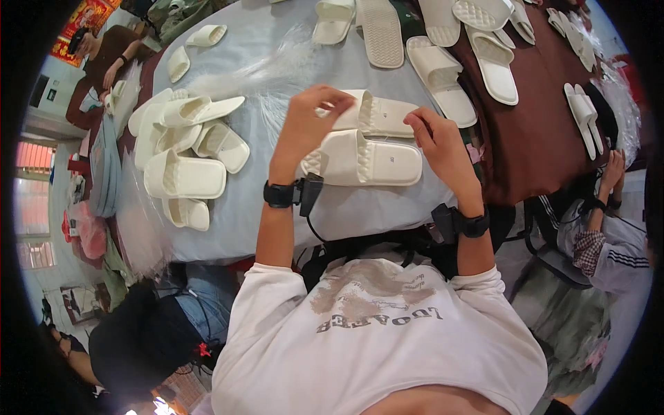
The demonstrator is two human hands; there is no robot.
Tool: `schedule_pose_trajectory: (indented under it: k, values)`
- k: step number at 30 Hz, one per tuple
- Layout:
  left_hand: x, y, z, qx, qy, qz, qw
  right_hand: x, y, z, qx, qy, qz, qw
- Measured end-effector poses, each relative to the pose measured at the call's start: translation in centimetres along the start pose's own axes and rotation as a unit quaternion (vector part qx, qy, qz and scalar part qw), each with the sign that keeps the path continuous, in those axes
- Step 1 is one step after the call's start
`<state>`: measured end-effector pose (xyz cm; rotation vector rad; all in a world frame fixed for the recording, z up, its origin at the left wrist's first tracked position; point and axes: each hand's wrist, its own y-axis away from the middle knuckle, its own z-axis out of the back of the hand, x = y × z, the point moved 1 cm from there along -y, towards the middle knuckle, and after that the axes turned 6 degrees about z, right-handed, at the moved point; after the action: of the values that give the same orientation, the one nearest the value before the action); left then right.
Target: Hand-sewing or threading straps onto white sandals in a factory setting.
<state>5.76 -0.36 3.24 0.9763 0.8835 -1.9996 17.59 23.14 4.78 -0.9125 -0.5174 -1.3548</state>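
Observation:
Two cream slippers lie side by side before me: the near slipper [391,164] in full sight, the far slipper [389,116] partly covered by my fingers. Above the far one's strap, my left hand [312,124] is closed in a pinch; whatever its fingertips hold, if anything, is too small to make out. My right hand [440,144] hovers at the other end of the pair, thumb and fingers curled together. Its grip is equally unclear. Both wrists wear black bands with small boxes.
A pile of cream slippers [185,174] sits to the left, with clear plastic film [252,72] behind it. More slippers [443,86] lie at the far right, partly on a brown cloth [546,104]. Other people sit at both sides; one person's hands [612,173] are at the right edge.

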Motion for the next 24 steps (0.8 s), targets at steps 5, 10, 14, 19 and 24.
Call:
schedule_pose_trajectory:
  k: [5, 10, 14, 19, 24]
  values:
    - [7.0, -1.8, 4.3, 0.036, -0.105, 0.113, 0.987, -2.7, -1.0, -2.3, -0.013, 0.045, -0.019, 0.999]
    - [10.7, -1.7, 3.0, 0.119, -0.040, 0.061, 0.990, -4.8, -3.3, -6.4, -0.011, -0.017, -0.038, 0.999]
    - [10.7, -2.1, 1.8, 0.082, -0.010, 0.040, 0.996, -5.5, -5.0, -8.4, 0.043, -0.115, -0.083, 0.989]
    - [12.1, -1.3, 0.8, 0.034, 0.016, 0.010, 0.999, -5.8, -5.8, -11.6, 0.023, -0.217, -0.070, 0.973]
    - [12.0, -1.1, 1.5, 0.061, 0.106, 0.053, 0.991, -5.6, -5.8, -10.8, 0.059, -0.201, -0.112, 0.971]
